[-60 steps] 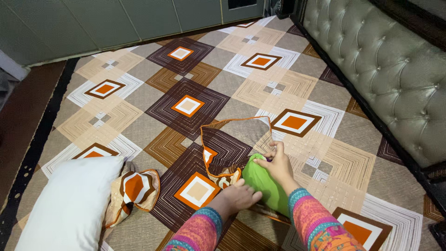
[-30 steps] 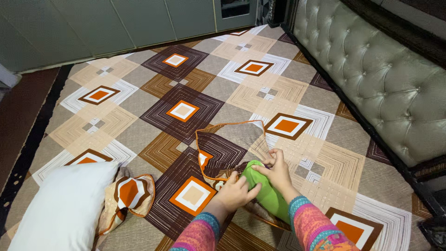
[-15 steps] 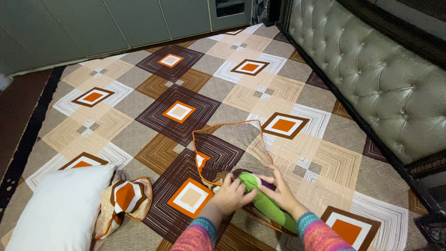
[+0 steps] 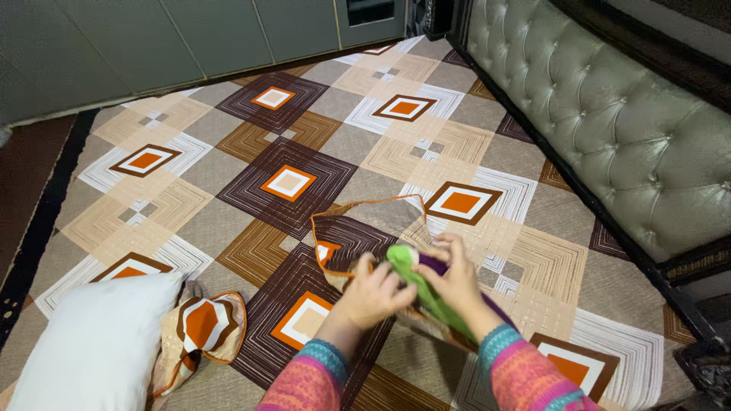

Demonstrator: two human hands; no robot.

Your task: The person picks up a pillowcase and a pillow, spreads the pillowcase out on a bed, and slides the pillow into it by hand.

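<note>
Both hands — left hand (image 4: 375,293), right hand (image 4: 457,281) — are gripping the green pillow (image 4: 426,293), fingers closed; the patterned cover (image 4: 365,228) beyond the fingertips is only partly on, judging by the exposed pillow.

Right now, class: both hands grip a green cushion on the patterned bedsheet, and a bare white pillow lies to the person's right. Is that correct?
One error: the white pillow lies to the person's left, as the head view shows. Both hands, left hand and right hand, do grip the green cushion on the patterned bedsheet.
</note>
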